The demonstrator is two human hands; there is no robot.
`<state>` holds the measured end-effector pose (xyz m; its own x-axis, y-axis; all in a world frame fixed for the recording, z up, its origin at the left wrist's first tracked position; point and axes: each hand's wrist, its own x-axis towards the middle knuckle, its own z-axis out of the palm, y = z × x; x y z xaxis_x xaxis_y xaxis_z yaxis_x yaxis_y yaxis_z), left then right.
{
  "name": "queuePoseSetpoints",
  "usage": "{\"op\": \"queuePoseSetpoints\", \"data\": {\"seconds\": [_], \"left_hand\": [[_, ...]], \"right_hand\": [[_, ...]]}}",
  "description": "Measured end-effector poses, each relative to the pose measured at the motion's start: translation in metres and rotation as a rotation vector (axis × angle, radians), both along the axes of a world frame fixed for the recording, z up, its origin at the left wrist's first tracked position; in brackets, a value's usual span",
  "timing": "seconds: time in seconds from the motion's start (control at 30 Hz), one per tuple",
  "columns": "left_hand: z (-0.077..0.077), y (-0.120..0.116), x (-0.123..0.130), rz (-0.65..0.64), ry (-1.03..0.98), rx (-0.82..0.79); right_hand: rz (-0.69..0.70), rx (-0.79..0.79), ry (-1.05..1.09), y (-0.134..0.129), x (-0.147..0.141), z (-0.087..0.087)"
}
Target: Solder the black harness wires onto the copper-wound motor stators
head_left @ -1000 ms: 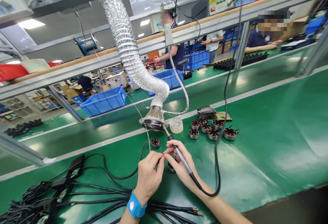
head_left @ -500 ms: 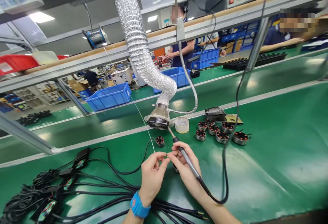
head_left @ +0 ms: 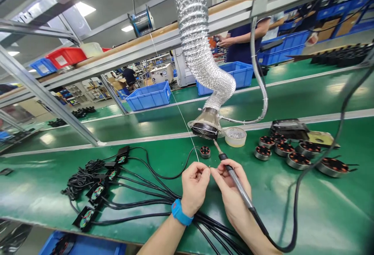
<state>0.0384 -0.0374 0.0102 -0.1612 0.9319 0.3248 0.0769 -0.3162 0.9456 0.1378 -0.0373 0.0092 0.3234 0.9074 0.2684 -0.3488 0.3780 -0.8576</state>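
- Pinching away over the glossy green surface (head_left: 336, 216): the left hand (head_left: 195, 187), in a soft blue wristband (head_left: 181, 213), closes thumb and forefinger on what looks like a thin wire end (head_left: 209, 167), almost too small to make out.
- And the right hand (head_left: 233, 189) seems to do double duty, gripping a slim grey metal soldering iron (head_left: 241, 189) while thumb and forefinger reach to the left fingertips.
- That iron slants through the fingers, hot tip pointing away, probably so skin and wire end are clear of it; whether the tip touches the smoky, cone-shaped hood (head_left: 205, 130) I can't tell.
- Above it hangs a crinkled silver-foil duct (head_left: 194, 33), likely placed there to draw off fumes.
- Look at the fine silvery wire (head_left: 185, 124), running straight down to the left hand, apparently from the blue-sided reel (head_left: 143, 23) overhead, handy for pulling.
- Smooth black rubbery cables (head_left: 140, 204) fan beneath the hands, their boxy black housings (head_left: 96, 192) grouped at the left, presumably for order.
- One steel-rimmed, copper-wound ring (head_left: 205, 152) sits just beyond the fingers; similar squat rings (head_left: 298, 160) cluster at the right, near a round, pale-walled tub (head_left: 235, 137).
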Motion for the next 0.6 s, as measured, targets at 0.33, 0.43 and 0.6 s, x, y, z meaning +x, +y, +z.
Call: {"op": "queuePoseSetpoints", "data": {"seconds": [0.33, 0.43, 0.6], "left_hand": [[0.005, 0.009, -0.006, -0.096, -0.119, -0.122], [0.005, 0.009, -0.004, -0.127, -0.086, -0.136], [0.002, 0.007, -0.001, -0.227, -0.056, -0.128]], "right_hand": [[-0.085, 0.053, -0.302, 0.002, 0.007, -0.008], [-0.194, 0.185, -0.567, -0.001, 0.017, -0.001], [-0.123, 0.43, -0.763, -0.006, 0.023, 0.009]]}}
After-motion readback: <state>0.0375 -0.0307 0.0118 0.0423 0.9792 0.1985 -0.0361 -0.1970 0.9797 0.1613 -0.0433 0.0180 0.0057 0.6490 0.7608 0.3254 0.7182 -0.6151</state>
